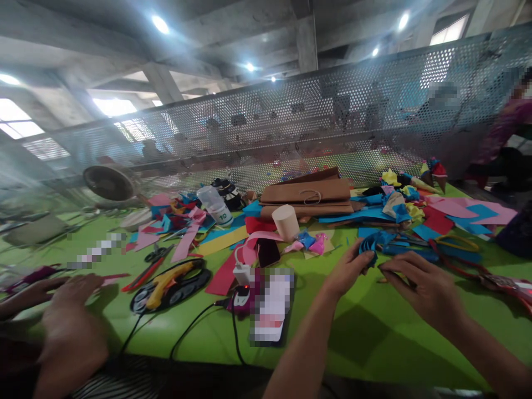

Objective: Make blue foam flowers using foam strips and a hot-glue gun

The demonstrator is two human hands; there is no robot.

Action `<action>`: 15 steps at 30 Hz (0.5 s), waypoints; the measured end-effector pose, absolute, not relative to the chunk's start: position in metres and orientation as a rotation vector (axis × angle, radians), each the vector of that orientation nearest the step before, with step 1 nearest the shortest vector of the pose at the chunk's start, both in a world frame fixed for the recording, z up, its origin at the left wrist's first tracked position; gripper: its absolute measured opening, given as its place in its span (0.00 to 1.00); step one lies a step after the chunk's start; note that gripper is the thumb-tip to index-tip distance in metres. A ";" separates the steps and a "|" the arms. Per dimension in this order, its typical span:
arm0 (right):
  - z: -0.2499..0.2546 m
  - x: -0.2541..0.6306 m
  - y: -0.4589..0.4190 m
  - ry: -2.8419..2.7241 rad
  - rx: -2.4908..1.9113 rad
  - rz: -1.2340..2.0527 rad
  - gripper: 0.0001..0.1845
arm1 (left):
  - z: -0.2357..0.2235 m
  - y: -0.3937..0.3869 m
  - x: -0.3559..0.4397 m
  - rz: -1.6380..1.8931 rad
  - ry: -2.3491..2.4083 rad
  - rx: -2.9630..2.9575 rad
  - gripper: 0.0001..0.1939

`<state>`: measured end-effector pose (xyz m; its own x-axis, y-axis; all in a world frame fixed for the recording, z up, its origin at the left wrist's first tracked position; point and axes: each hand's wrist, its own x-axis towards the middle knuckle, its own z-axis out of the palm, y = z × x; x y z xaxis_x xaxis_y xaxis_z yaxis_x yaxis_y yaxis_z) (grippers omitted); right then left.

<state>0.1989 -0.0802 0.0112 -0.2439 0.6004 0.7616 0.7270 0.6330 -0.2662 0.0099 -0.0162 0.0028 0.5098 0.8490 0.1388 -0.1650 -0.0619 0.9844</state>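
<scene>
My left grip (353, 267) pinches a curled blue paper strip (369, 245) above the green surface (366, 338). My right grip (428, 282) is just beside it, fingertips drawn close; I cannot tell whether anything is between them. I see bare room below both grips down to the near edge, and left of my left grip as far as the phone (272, 307). Beyond the grips, coloured paper (436, 224) crowds toward the perforated screen (286, 124) along the far side.

Left hand (348, 267), right hand (430, 281) bare; forearms (306, 332) bare.
</scene>
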 end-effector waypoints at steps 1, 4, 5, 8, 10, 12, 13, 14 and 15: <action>0.009 0.199 -0.080 -1.957 -1.045 -0.183 0.08 | 0.003 -0.016 0.010 0.932 0.652 1.393 0.23; 0.004 0.198 -0.079 -1.984 -1.042 -0.200 0.09 | 0.002 -0.016 0.010 0.921 0.660 1.402 0.23; 0.003 0.198 -0.078 -1.989 -1.041 -0.205 0.09 | 0.002 -0.016 0.010 0.919 0.660 1.400 0.23; 0.002 0.197 -0.076 -2.002 -1.043 -0.223 0.10 | 0.001 -0.016 0.010 0.916 0.645 1.393 0.23; 0.001 0.196 -0.075 -2.011 -1.050 -0.220 0.10 | 0.000 -0.016 0.010 0.913 0.628 1.398 0.23; 0.000 0.196 -0.075 -2.016 -1.065 -0.218 0.12 | 0.000 -0.016 0.009 0.908 0.614 1.409 0.23; 0.000 0.196 -0.075 -2.016 -1.078 -0.222 0.12 | 0.000 -0.016 0.009 0.906 0.611 1.413 0.23; -0.001 0.196 -0.075 -2.017 -1.092 -0.230 0.12 | 0.000 -0.016 0.009 0.901 0.609 1.418 0.24; -0.002 0.196 -0.075 -2.017 -1.104 -0.239 0.13 | 0.001 -0.016 0.009 0.899 0.612 1.422 0.24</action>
<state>0.1962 -0.0751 -0.0022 -0.2928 0.6218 0.7264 0.7744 0.5999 -0.2013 0.0092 -0.0161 0.0007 0.5505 0.8208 0.1523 -0.1594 -0.0758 0.9843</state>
